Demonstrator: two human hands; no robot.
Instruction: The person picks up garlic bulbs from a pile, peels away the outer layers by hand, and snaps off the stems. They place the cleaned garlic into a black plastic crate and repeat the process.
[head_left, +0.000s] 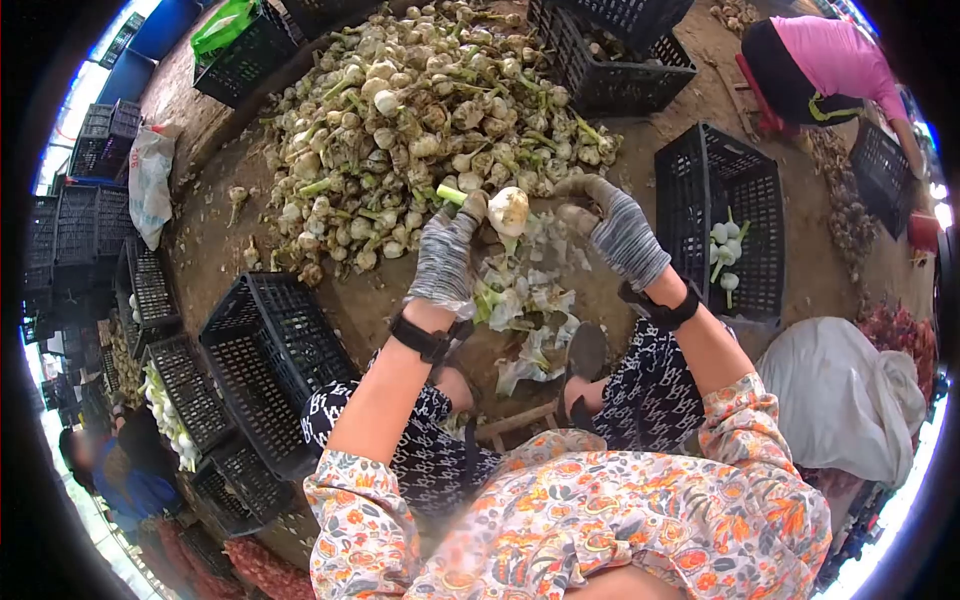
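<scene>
A garlic bulb (509, 211) with brownish outer skin and a short green stem (452, 194) is held in my gloved left hand (446, 247), its fingers closed round the stem. To the right of the bulb is my gloved right hand (622, 230), fingers apart and curved, with nothing seen in it. Both gloves are grey knit with dirty fingertips. Loose peeled skins (525, 290) lie on the ground below the hands. Just beyond them rises a large heap of unpeeled garlic (400, 130).
At the right, a black crate (690, 190) holds several white bulbs. Another black crate (270, 370) stands at the left. Stacked crates (630, 85) are behind the heap. A person in pink (830, 60) bends at the upper right; another person (135, 465) is at the lower left.
</scene>
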